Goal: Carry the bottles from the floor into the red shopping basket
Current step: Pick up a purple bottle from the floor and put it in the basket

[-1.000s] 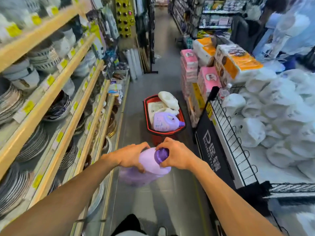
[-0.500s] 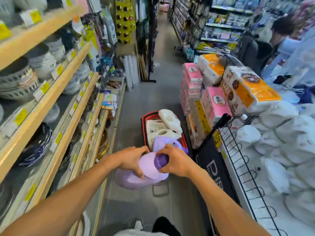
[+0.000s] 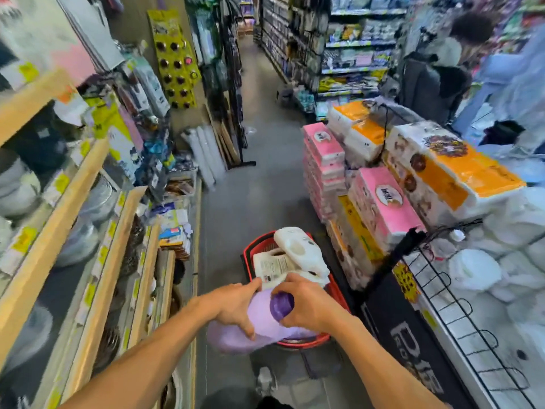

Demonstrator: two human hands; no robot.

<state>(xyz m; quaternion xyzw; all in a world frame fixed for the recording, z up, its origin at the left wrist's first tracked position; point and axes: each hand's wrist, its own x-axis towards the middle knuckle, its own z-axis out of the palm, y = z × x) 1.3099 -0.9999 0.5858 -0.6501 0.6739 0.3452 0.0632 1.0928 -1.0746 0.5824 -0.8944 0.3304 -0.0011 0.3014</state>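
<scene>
- Lilac bottle (image 3: 261,312) lies on its side between your two hands, above the near end of the red basket (image 3: 250,250). Its base juts out past the near-left rim. You cannot tell whether it touches the rim or the load beneath.
- Your left hand (image 3: 236,305) grips the bottle's shoulder, with fingers spread over the top and the thumb low on the near side. It covers much of the body.
- Your right hand (image 3: 308,307) curls round the neck, which is hidden under your fingers. Only the dark purple cap (image 3: 282,302) shows, a smooth round disc facing you.
- The bottle's base end is a soft, blurred lilac mass, and no label or edge can be made out there.
- The basket is red plastic with a rounded rim. Its far end shows a slotted wall, while the near rim appears only as a thin red arc under the bottle.
- Inside, a rounded white jug (image 3: 300,249) lies tilted across a second white bottle (image 3: 272,265). That bottle's flat printed label is too blurred to read.
- The pale wooden shelves (image 3: 88,178) on your left are smeared, so their contents are hard to identify.
- On your right, pink packs (image 3: 383,202) and orange-and-white packs (image 3: 442,166) in glossy wrap are stacked beside the basket.
- A black wire rack (image 3: 460,305) holding white bags is cut off by the frame edge.
</scene>
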